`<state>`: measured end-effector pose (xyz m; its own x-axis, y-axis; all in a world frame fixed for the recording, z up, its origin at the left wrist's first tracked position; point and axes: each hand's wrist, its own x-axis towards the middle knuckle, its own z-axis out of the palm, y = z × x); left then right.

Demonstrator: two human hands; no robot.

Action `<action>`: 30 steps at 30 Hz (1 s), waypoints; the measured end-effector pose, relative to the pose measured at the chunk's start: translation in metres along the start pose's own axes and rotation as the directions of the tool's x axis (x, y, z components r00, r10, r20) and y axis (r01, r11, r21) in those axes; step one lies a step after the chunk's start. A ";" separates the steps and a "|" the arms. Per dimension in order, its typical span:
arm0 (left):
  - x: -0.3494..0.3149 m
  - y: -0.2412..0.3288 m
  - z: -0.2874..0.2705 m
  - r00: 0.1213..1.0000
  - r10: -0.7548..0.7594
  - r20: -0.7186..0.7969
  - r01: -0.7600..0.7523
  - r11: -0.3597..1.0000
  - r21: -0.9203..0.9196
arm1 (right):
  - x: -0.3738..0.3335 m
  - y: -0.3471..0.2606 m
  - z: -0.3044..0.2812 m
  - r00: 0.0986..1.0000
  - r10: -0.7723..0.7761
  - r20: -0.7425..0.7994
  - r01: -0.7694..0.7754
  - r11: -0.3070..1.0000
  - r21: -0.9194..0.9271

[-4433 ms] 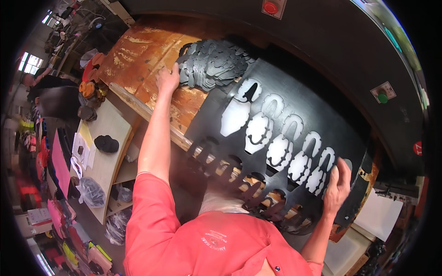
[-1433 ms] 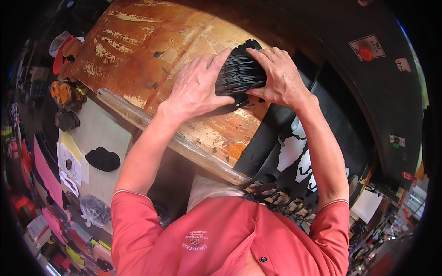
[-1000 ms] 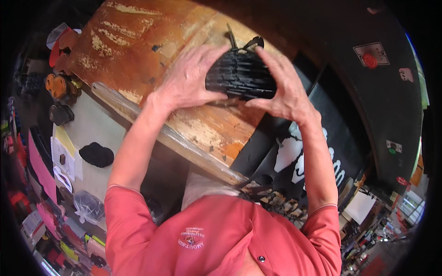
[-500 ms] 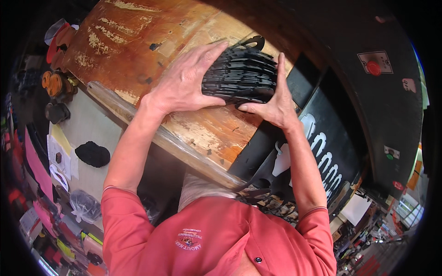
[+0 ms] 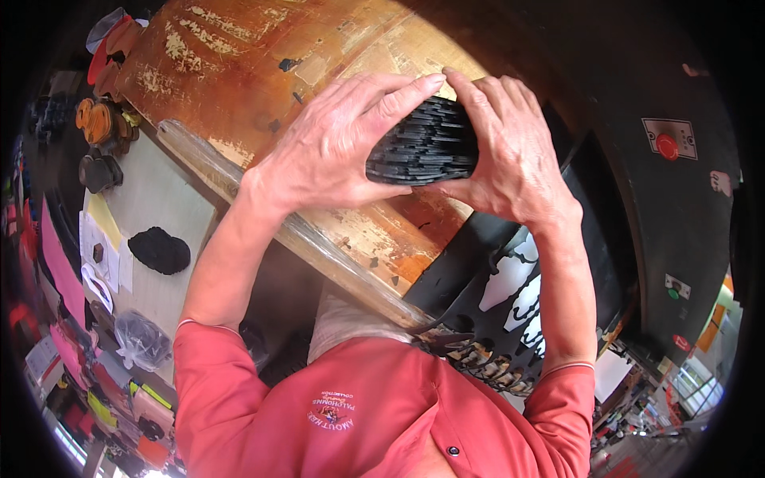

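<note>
A thick stack of thin black cut pieces [image 5: 422,143] is held between my two hands above the worn wooden board. My left hand [image 5: 343,139] grips its left side, thumb along the near edge and fingers over the far side. Around the right side curls my right hand [image 5: 510,143], its thumb also at the near edge. The fingertips of both hands almost meet at the stack's far top. My palms and fingers cover the ends of the stack. To the right lies a black sheet [image 5: 446,275] with shaped cut-outs [image 5: 508,280] showing white through them.
The scarred wooden board [image 5: 239,88] has a rounded front edge [image 5: 335,267]. On the grey table at left are a black pile [image 5: 159,250], papers [image 5: 102,247] and a clear plastic bag [image 5: 143,341]. A dark machine panel at right carries a red button [image 5: 667,146] and a green button [image 5: 674,293].
My right hand has turned and closed further over the stack, its fingers now reaching the far top. The loose black loop above the stack no longer shows. More cut-outs in the sheet are uncovered.
</note>
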<state>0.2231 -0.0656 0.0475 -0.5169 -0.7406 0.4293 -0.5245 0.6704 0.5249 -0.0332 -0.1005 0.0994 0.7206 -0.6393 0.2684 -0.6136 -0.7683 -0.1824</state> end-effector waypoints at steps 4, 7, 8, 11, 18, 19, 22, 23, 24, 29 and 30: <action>-0.006 -0.021 0.004 0.996 -0.084 0.014 0.084 0.996 0.017 | 0.001 -0.002 0.019 0.965 0.155 0.210 -0.168 0.985 0.044; -0.023 -0.027 0.005 0.992 -0.125 0.011 0.125 0.992 -0.008 | -0.002 -0.002 0.021 0.958 0.171 0.230 -0.186 0.981 0.046; -0.026 -0.030 0.006 0.990 -0.141 0.004 0.141 0.990 -0.007 | -0.003 -0.001 0.021 0.978 0.122 0.172 -0.135 0.989 0.065; -0.031 -0.028 0.010 0.985 -0.174 0.003 0.174 0.985 -0.008 | -0.007 -0.004 0.018 0.935 0.181 0.305 -0.198 0.980 0.026; -0.018 -0.019 0.021 0.991 -0.132 -0.024 0.132 0.991 -0.023 | -0.008 0.009 0.027 0.973 0.071 0.218 -0.108 0.981 0.162; -0.016 -0.020 0.022 0.990 -0.139 -0.010 0.138 0.990 -0.042 | -0.010 0.017 0.025 0.985 0.060 0.161 -0.098 0.965 0.241; -0.012 -0.025 0.025 0.987 -0.154 -0.040 0.154 0.988 -0.015 | -0.020 0.039 0.024 0.967 0.253 0.037 -0.252 0.914 0.318; -0.011 -0.025 0.026 0.986 -0.157 -0.053 0.157 0.988 0.003 | -0.022 0.044 0.028 0.924 0.346 0.159 -0.379 0.796 0.472; -0.011 -0.026 0.026 0.986 -0.160 -0.046 0.161 0.987 0.030 | -0.024 0.048 0.033 0.829 0.471 0.302 -0.552 0.600 0.579; -0.007 -0.029 0.021 0.983 -0.157 -0.093 0.155 0.987 -0.031 | -0.046 0.045 0.044 0.895 0.426 0.130 -0.431 0.755 0.494; -0.006 -0.031 0.020 0.982 -0.169 -0.079 0.166 0.985 -0.052 | -0.047 0.044 0.047 0.862 0.474 0.180 -0.496 0.710 0.500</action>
<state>0.2289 -0.0810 0.0137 -0.3656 -0.8446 0.3910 -0.5671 0.5353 0.6260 -0.0792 -0.1059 0.0343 0.3881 -0.9213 -0.0259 -0.6312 -0.2452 -0.7358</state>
